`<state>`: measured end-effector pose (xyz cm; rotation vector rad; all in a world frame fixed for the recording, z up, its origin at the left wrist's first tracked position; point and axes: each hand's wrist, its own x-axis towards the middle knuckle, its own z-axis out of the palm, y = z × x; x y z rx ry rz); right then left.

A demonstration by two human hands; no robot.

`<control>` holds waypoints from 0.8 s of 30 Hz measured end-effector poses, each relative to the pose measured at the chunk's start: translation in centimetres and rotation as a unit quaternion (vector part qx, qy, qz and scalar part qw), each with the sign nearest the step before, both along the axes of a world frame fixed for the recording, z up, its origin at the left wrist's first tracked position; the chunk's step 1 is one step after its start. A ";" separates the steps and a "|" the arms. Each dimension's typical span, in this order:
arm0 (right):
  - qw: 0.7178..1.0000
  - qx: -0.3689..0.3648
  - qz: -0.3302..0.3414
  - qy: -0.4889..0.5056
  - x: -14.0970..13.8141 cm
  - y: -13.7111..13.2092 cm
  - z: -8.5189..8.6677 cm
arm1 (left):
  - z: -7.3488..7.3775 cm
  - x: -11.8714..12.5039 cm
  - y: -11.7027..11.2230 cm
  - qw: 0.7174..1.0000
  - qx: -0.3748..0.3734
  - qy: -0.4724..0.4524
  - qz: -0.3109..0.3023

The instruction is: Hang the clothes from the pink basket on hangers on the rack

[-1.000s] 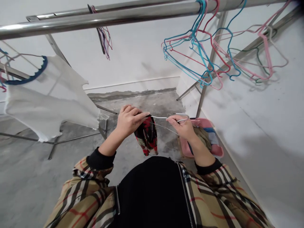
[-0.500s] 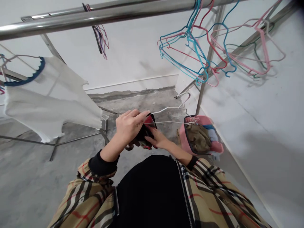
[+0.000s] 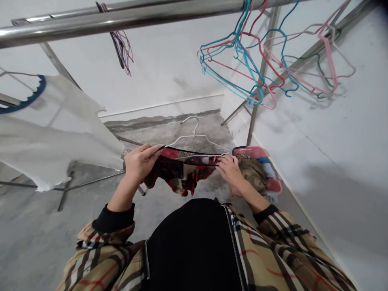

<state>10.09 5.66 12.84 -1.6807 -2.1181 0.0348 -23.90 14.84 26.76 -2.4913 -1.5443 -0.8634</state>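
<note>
A red and black patterned garment [image 3: 182, 171] is stretched along the bottom bar of a white wire hanger [image 3: 194, 135], whose hook points up and away. My left hand [image 3: 140, 161] pinches the garment and the hanger's left end. At the hanger's right end, my right hand [image 3: 229, 169] has its fingers closed on the cloth. Both hands are held in front of my chest, below the steel rail [image 3: 121, 20].
Several coloured wire hangers [image 3: 260, 60] hang on the rail at upper right, a few more [image 3: 121, 44] at upper middle. A white top [image 3: 51, 133] hangs at left. A pink basket [image 3: 260, 167] of clothes stands on the concrete floor by the white wall.
The bunched garment has been spread out along the hanger bar. My hands have moved apart to the hanger's two ends, and the hanger's hook has swung from pointing right to upright.
</note>
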 end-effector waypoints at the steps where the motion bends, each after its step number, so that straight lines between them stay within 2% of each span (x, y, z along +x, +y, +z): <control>1: 1.000 0.005 -0.004 -0.001 0.2 0.2 0.2 | -0.2 -0.1 0.1 1.000 0.000 0.000 0.002; 8: 0.999 0.014 -0.032 -0.031 1.6 1.4 2.0 | -1.2 -0.4 0.2 1.000 0.022 0.018 -0.013; 13: 0.997 0.040 -0.048 -0.037 2.3 1.7 3.3 | -3.2 -0.3 0.2 0.997 0.018 0.065 -0.025; 15: 1.000 0.023 0.000 -0.017 2.1 1.3 4.0 | -4.0 -0.2 0.3 0.999 0.007 0.031 -0.005; 18: 0.990 -0.016 0.135 0.041 1.4 0.5 5.4 | -4.5 -0.3 0.5 0.997 -0.012 -0.065 0.035; 19: 0.985 -0.012 0.157 0.065 1.2 0.4 5.9 | -4.5 -0.4 0.6 0.995 -0.025 -0.095 0.035; 21: 0.985 0.037 0.127 0.110 1.3 0.5 6.8 | -4.3 -0.8 1.0 0.989 -0.056 -0.139 0.013; 24: 0.986 0.110 -0.007 0.126 2.2 1.5 7.6 | -3.7 -1.6 1.7 0.980 -0.097 -0.170 -0.031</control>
